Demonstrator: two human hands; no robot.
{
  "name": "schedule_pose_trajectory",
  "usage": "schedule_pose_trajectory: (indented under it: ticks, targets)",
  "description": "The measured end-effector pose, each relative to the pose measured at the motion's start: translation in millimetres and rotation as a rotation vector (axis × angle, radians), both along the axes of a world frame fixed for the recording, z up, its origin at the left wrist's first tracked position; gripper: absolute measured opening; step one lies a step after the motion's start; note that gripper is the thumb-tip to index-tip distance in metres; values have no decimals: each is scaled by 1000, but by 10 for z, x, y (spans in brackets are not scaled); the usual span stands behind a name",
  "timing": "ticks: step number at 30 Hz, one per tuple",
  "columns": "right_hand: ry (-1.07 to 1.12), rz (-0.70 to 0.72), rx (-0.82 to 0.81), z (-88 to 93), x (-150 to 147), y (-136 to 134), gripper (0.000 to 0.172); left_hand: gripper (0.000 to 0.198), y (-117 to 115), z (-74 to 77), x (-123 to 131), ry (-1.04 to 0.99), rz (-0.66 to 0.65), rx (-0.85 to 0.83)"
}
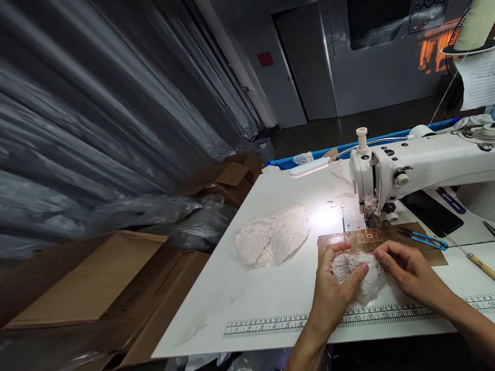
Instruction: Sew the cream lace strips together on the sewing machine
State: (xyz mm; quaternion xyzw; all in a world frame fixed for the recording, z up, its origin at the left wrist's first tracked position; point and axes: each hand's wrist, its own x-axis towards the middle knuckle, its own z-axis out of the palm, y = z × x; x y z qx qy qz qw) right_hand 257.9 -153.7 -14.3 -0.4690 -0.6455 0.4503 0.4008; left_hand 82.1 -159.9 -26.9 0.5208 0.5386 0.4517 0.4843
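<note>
My left hand [333,288] and my right hand [406,268] both pinch a small piece of white lace fabric [365,281] on the white sewing table [270,299], just in front of the needle area. The left fingers curl round its left edge; the right fingers grip its upper right edge. A pile of the same white lace [273,234] lies to the left under the lamp light. The white sewing machine [421,165] stands behind my hands.
Blue-handled snips [425,238] lie on a brown board [371,238] beside the machine. A wooden-handled tool [477,263] and a black phone [435,212] lie at the right. Open cardboard boxes [96,278] and plastic-wrapped bundles fill the left. A printed ruler [270,325] runs along the table's front.
</note>
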Motion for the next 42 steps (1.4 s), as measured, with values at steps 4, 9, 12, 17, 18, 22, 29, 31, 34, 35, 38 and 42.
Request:
schedule_pose_trajectory:
  ticks: [4,9,12,17,18,22,29,31,34,35,38,42]
  targets:
    - [-9,-21,0,-13,60,-12,43,47,-9,-10,-21,-13,-43,-30]
    - [-194,-23,441,-93,62,-51,19,44,-14,39,-9,61,-29,37]
    - [-315,-12,619,-92,59,-41,19,43,-23,55,6,72,-29,38]
    - [-292,63,382,-13,68,-34,20,39,-44,46,-4,119,-88,49]
    - [-288,63,353,-4,62,-36,21,38,-46,48,-7,146,-99,61]
    - [-268,21,400,-16,18,-43,20,33,-41,82,-8,198,-173,90]
    - [-311,-38,483,-85,1,-48,16,25,1,76,-19,138,-270,-36]
    - [-260,-54,569,-90,-33,-61,16,25,15,81,-10,161,-301,-4]
    - [-124,-26,622,-85,-132,-101,15,30,25,131,18,235,-365,37]
    - [-99,-11,605,-86,-166,-120,15,30,26,149,23,252,-389,42]
    - [-186,20,541,-126,-198,-194,16,28,27,174,-25,310,-471,21]
    - [-483,13,643,-265,74,-313,16,27,54,156,-316,307,-472,-92]
